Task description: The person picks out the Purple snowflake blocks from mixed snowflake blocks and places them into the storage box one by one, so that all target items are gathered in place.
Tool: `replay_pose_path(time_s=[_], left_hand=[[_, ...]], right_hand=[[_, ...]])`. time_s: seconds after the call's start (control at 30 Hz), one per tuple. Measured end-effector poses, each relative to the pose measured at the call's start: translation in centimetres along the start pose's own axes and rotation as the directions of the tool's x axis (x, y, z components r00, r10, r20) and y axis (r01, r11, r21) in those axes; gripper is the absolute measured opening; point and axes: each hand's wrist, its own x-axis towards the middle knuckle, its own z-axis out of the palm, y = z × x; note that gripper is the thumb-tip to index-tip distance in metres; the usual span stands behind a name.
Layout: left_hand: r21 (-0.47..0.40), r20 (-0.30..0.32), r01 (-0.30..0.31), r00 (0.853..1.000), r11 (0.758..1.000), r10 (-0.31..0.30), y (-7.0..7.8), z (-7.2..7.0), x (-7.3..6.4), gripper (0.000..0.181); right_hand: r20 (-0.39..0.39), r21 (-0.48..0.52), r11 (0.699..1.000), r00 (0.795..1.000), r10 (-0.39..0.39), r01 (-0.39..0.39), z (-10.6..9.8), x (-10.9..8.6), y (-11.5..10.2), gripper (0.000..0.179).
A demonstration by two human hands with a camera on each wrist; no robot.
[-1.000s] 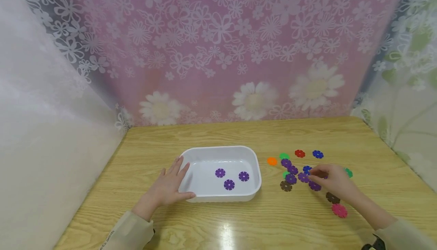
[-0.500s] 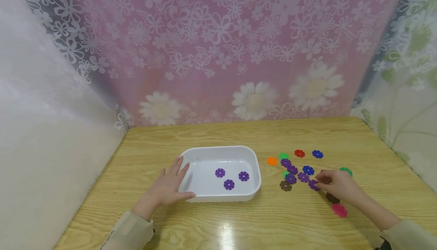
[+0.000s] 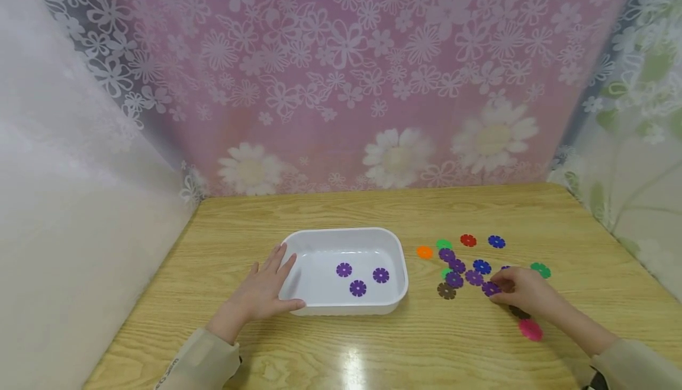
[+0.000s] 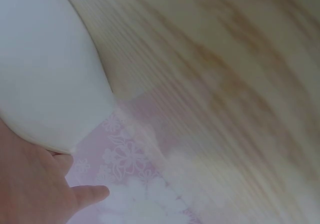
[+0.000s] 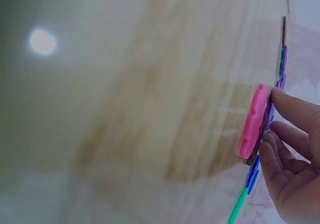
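My left hand (image 3: 262,292) rests on the left end of a white tray (image 3: 341,309), fingers spread and fairly straight over the rim. In the left wrist view, part of the left hand (image 4: 37,184) lies against the tray's pale side (image 4: 45,68). Three purple notched discs, one of them the front disc (image 3: 357,288), lie flat inside the tray. On the table to the right, my right hand (image 3: 527,288) pinches a purple notched disc (image 3: 489,289) between thumb and forefinger. That disc is low, at table level. In the right wrist view the right hand (image 5: 295,159) partly hides the discs.
Several loose discs are scattered on the wooden table (image 3: 341,348) around my right hand: an orange disc (image 3: 424,252), a red disc (image 3: 468,240), a blue disc (image 3: 496,241), a green disc (image 3: 540,270), a pink disc (image 3: 530,329) and a brown disc (image 3: 446,290). Floral cloth (image 3: 319,112) hangs behind.
My right hand has come down and toward me, from beside a blue disc to the purple disc, with thumb and forefinger now at its edges. The left hand and tray have stayed put.
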Motion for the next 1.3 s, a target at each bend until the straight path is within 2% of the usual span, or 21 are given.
replay_pose_path(time_s=[0.37,0.9,1.1,1.3], left_hand=[[0.014,0.000,-0.003,1.000,1.000,0.003,-0.09,0.08,0.04,0.096],[0.000,-0.004,0.001,1.000,1.000,-0.001,-0.03,0.05,0.00,0.093],[0.007,-0.001,0.004,1.000,1.000,-0.004,-0.10,0.09,0.02,0.093],[0.009,0.006,0.007,1.000,1.000,-0.008,-0.06,0.03,0.02,0.093]], right_hand=[[0.007,0.017,1.000,1.000,0.009,-0.009,0.03,0.34,0.10,0.023],[-0.015,0.019,1.000,1.000,0.002,-0.002,0.04,0.24,-0.42,0.026],[-0.053,0.004,1.000,0.999,-0.015,0.015,0.01,0.29,-0.40,0.026],[-0.099,-0.002,1.000,0.995,-0.020,0.020,-0.18,0.27,-0.16,0.015]])
